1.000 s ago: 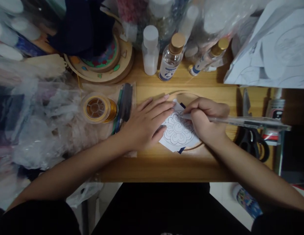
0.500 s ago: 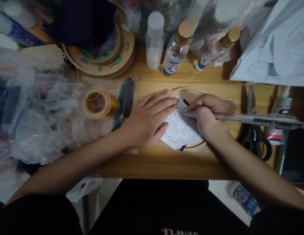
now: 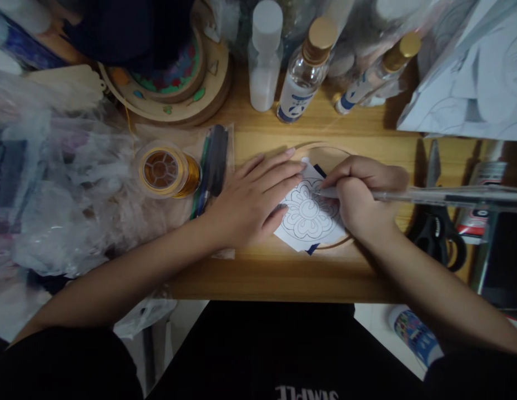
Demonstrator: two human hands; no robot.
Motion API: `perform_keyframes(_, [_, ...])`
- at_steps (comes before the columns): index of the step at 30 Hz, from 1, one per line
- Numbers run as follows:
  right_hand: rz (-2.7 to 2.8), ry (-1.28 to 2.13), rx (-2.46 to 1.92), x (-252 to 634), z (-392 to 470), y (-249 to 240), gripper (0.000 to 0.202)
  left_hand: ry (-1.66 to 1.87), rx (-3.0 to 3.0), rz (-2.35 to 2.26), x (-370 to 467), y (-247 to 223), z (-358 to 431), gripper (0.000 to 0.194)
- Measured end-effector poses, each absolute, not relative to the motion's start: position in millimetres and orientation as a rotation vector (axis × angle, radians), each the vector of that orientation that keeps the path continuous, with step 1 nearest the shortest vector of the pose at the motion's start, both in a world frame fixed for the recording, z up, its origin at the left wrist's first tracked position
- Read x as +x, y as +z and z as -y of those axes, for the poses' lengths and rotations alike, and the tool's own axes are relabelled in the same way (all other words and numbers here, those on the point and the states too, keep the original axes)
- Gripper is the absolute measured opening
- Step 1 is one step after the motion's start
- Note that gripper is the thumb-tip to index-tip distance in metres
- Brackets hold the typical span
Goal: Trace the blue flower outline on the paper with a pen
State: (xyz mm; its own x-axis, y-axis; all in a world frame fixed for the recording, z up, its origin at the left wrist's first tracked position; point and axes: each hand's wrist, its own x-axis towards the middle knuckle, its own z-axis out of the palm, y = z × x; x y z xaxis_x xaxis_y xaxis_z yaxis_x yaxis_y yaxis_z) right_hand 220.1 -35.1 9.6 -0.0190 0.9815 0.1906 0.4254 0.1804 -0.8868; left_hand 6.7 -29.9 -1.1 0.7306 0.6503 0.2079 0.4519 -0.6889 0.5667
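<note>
Head view, centre of the frame: a white sheet of paper [image 3: 310, 210] bearing a black-outlined flower lies over a round wooden hoop [image 3: 336, 245], with corners of a thin dark blue piece [image 3: 312, 249] showing beneath it; just left of centre, the left hand [image 3: 252, 203] lies flat and ungripping, fingers extended onto the paper's left edge; right of centre, the right hand [image 3: 369, 191] grasps a long clear plastic pen [image 3: 445, 197], its tip at the flower's upper part; black-handled metal scissors [image 3: 437, 239] lie at the frame's right, a clear spool of golden thread [image 3: 190, 175] left of centre
</note>
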Motion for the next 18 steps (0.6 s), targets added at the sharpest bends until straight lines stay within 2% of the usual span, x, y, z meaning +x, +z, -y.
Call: perform_keyframes(18, [1.593, 0.818, -1.431, 218.7, 33.6, 12.6, 0.022, 0.540, 2.412, -0.833, 6.3, -0.2, 29.9, 0.048])
